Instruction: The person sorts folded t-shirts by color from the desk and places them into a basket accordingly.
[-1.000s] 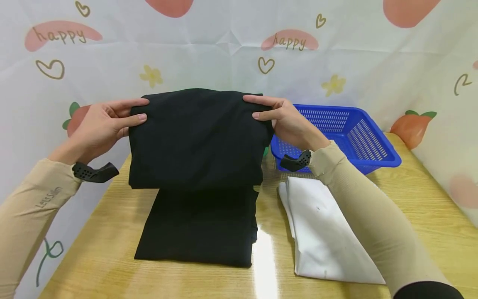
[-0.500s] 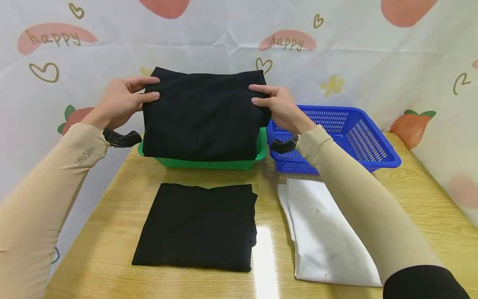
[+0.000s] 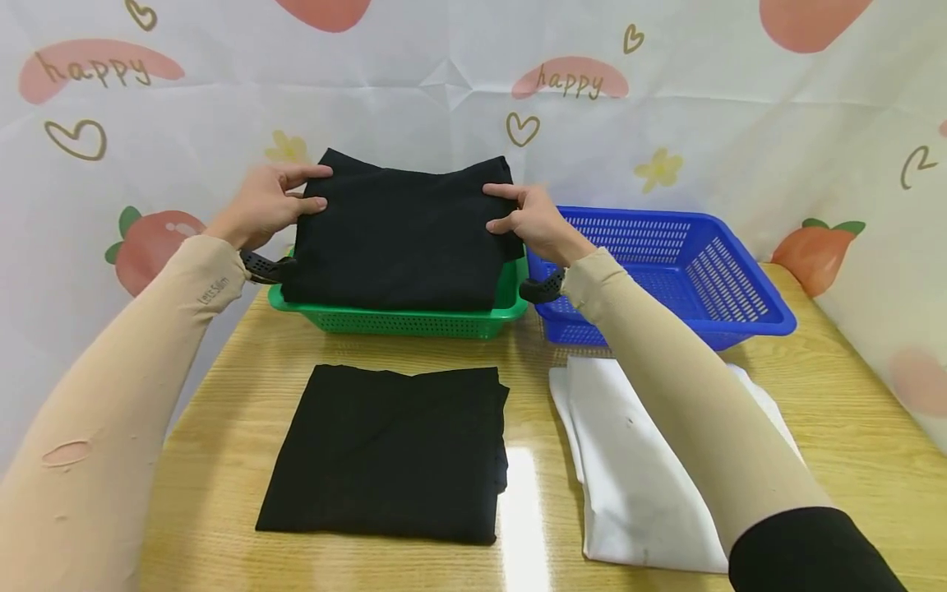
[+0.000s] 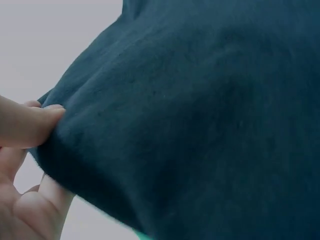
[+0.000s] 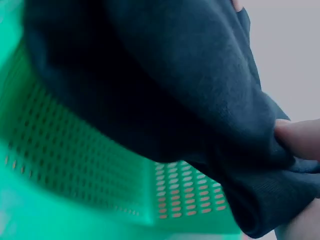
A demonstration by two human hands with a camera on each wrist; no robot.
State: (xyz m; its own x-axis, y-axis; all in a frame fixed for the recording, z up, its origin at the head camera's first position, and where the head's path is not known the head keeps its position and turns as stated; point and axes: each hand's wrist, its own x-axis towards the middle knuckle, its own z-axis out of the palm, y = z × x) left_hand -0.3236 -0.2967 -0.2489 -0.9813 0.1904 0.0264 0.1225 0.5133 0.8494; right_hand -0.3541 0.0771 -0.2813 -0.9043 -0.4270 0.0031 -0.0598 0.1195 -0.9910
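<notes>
Between both hands hangs a folded black cloth [image 3: 403,238], stretched out sideways. My left hand [image 3: 262,201] pinches its left edge near the top, thumb in front; the left wrist view shows the thumb pressing the cloth [image 4: 165,120] against fingers behind it. At the right edge my right hand [image 3: 536,218] pinches it the same way. The cloth's lower part overlaps a green basket [image 3: 407,322], and its bottom edge lies just inside the front rim. In the right wrist view the cloth [image 5: 175,75] bulges over the basket's perforated wall [image 5: 75,145].
A second folded black cloth [image 3: 385,452] lies on the wooden table [image 3: 214,460] in front of the green basket. To the right stands a blue basket [image 3: 666,279], with a folded white cloth [image 3: 629,460] before it, partly hidden by the right arm. A patterned curtain [image 3: 414,49] hangs behind.
Both hands have carried the black cloth up and away from the folded one on the table, then over the green basket. In the last half second it has lowered into the basket.
</notes>
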